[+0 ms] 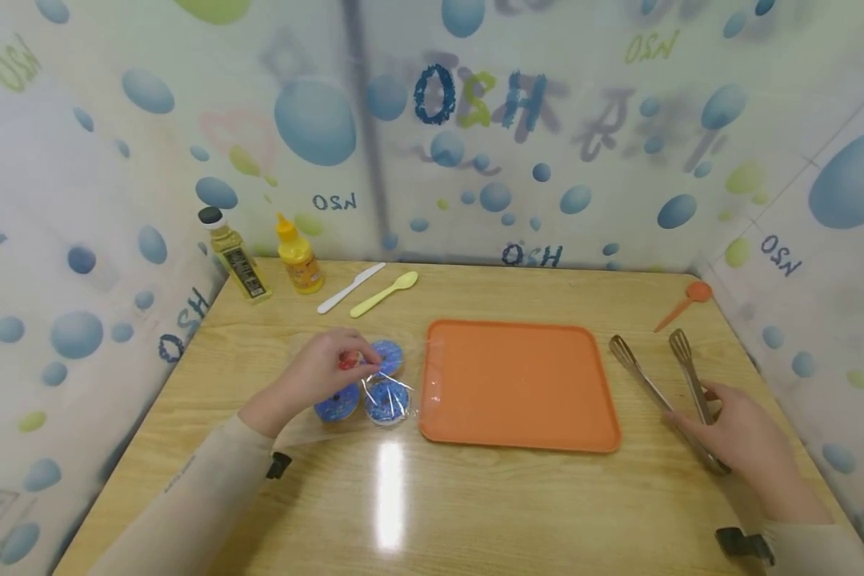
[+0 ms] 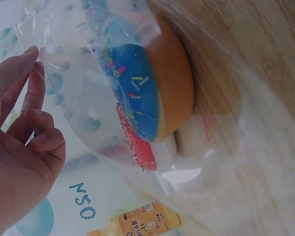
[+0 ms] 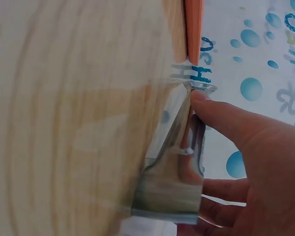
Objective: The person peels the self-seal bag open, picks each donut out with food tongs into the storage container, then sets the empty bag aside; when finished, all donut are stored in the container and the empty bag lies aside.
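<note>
My left hand (image 1: 320,368) pinches the edge of a clear plastic bag (image 2: 71,123) between thumb and fingertips. Under the film lie doughnuts: a blue one (image 1: 387,402) with sprinkles in front, another blue one (image 1: 337,405) to its left, and one more (image 1: 390,354) behind. A red doughnut (image 2: 137,142) is partly hidden by my hand in the head view. Over at the right, my right hand (image 1: 742,436) grips metal tongs (image 3: 169,184) near their joined end, thumb on one side and fingers on the other. The tongs' two slotted heads point away from me, spread apart.
An orange tray (image 1: 518,384) lies mid-table between my hands. Toward the back left stand an oil bottle (image 1: 241,260) and a yellow squeeze bottle (image 1: 301,264), beside a white knife (image 1: 350,288) and a yellow spoon (image 1: 384,294). An orange spoon (image 1: 684,304) rests at back right.
</note>
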Demonstrator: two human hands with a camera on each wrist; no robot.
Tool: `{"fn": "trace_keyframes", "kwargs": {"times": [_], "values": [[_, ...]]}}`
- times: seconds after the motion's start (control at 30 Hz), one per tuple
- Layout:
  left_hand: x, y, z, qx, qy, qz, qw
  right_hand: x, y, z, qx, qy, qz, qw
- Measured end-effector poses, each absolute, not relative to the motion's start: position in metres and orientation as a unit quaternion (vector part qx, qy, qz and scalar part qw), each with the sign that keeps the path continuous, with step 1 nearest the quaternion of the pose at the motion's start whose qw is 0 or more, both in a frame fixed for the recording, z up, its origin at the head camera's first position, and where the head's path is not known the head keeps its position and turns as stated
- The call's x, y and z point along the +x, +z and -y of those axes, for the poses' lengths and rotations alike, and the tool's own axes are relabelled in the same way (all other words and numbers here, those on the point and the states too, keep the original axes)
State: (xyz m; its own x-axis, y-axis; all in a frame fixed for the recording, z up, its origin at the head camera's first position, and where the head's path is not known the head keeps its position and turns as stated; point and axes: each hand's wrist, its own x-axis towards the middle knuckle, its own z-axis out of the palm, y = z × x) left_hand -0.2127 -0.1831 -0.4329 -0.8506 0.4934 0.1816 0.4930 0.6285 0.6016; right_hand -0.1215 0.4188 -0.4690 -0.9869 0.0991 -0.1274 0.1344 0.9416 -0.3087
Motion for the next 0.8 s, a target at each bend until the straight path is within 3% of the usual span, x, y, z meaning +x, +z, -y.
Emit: {"fn": "trace_keyframes", "kwargs": {"times": [0.4, 0.8], "values": [[-0.211, -0.430, 0.182, 0.273, 0.327, -0.905, 0.004, -0.118, -0.467, -0.417, 0.082, -0.172, -0.977, 0.096], [-0.212, -0.430, 0.182, 0.277, 0.322, -0.905, 0.004, -0.111, -0.467, -0.403, 0.072, -0.230, -0.970, -0.042]]}}
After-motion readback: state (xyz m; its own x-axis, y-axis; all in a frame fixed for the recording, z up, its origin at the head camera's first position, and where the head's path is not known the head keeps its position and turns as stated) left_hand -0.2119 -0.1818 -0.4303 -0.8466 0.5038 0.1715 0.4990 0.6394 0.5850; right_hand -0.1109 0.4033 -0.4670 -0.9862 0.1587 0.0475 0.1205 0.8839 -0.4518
